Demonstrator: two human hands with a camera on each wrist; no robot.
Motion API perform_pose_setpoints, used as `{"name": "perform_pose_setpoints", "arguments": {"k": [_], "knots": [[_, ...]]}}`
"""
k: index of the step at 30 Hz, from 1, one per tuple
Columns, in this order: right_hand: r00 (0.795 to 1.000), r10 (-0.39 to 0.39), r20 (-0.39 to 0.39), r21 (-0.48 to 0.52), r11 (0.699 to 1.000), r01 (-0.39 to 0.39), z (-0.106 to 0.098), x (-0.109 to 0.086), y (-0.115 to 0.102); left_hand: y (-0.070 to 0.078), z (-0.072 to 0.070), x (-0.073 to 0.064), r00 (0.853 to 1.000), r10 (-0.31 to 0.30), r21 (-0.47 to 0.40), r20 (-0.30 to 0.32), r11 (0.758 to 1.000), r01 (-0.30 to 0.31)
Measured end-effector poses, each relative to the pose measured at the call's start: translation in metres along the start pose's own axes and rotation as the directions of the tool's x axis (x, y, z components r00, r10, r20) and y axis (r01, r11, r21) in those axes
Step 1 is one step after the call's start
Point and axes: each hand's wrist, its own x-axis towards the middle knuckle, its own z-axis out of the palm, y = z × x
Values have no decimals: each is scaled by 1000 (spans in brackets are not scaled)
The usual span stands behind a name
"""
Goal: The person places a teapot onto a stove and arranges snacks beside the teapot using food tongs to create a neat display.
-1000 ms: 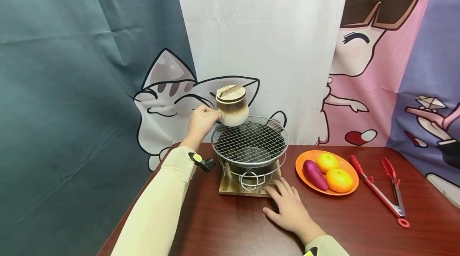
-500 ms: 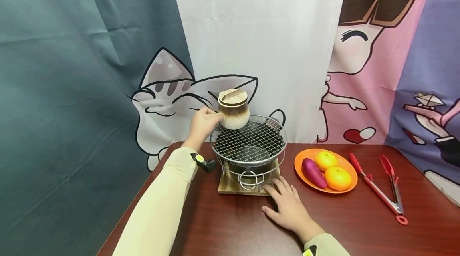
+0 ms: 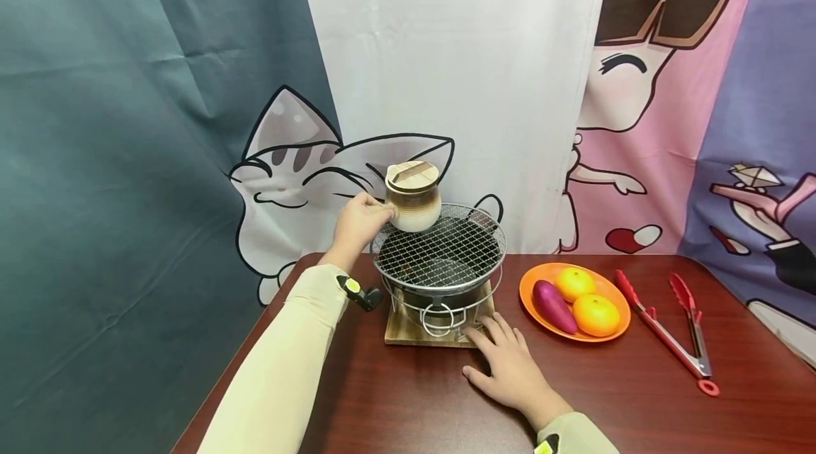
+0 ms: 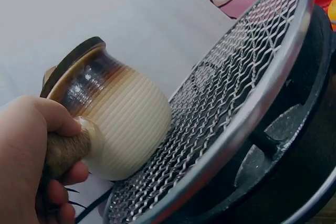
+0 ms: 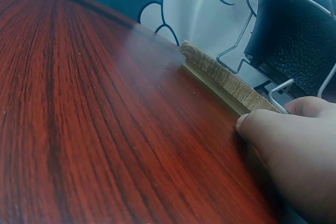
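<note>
My left hand (image 3: 363,220) grips the stubby side handle (image 4: 67,153) of a ceramic teapot (image 3: 414,212), brown-glazed above and ribbed cream below. A flat wooden lid (image 3: 422,179) covers its mouth. The teapot's base is right at the wire mesh grill (image 3: 446,256), toward its back left, and leans in the left wrist view. That grill tops a black charcoal stove (image 5: 294,32) in a wire frame on a wooden board (image 3: 408,332). With fingers spread, my right hand (image 3: 510,369) rests at the board's front right corner, its thumb (image 5: 257,121) beside the board's edge.
To the right, an orange plate (image 3: 532,304) carries a purple eggplant-shaped item (image 3: 553,307) and two oranges (image 3: 596,314). Farther right lie red-tipped tongs (image 3: 676,344), spread apart. A printed curtain (image 3: 484,86) hangs behind the reddish-brown table (image 3: 408,404).
My left hand has lowered the teapot a little toward the mesh grill. The right hand stays at the board's corner. The head view has shifted slightly.
</note>
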Motion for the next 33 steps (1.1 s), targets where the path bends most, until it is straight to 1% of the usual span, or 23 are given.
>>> {"name": "perform_pose_setpoints", "arguments": {"k": [5, 9, 17, 19, 22, 26, 29, 33], "knots": [[1000, 1, -4, -2, 1000, -1, -1, 0, 0, 4, -4, -1, 999, -3, 39, 42, 999, 2], [1000, 2, -5, -8, 1000, -2, -1, 0, 1, 5, -6, -2, 999, 7, 56, 49, 998, -9], [1000, 2, -3, -9, 1000, -2, 1, 0, 1, 0, -10, -8, 999, 18, 21, 45, 1000, -19], [1000, 1, -4, -6, 1000, -1, 0, 0, 0, -1, -12, -11, 999, 16, 0, 31, 1000, -16], [1000, 0, -5, -4, 1000, 0, 0, 0, -1, -5, -13, -18, 1000, 14, -66, -6, 998, -14], [1000, -4, -8, -7, 1000, 4, 0, 0, 0, -13, -13, -30, 999, 23, -131, -49, 991, -30], [1000, -5, -11, -7, 1000, 5, 0, 0, 0, -20, -12, -40, 997, 36, -156, -69, 987, -47], [1000, -4, -12, -3, 1000, 4, 1, 0, 0, -31, -12, -54, 996, 47, -182, -76, 981, -61]]}}
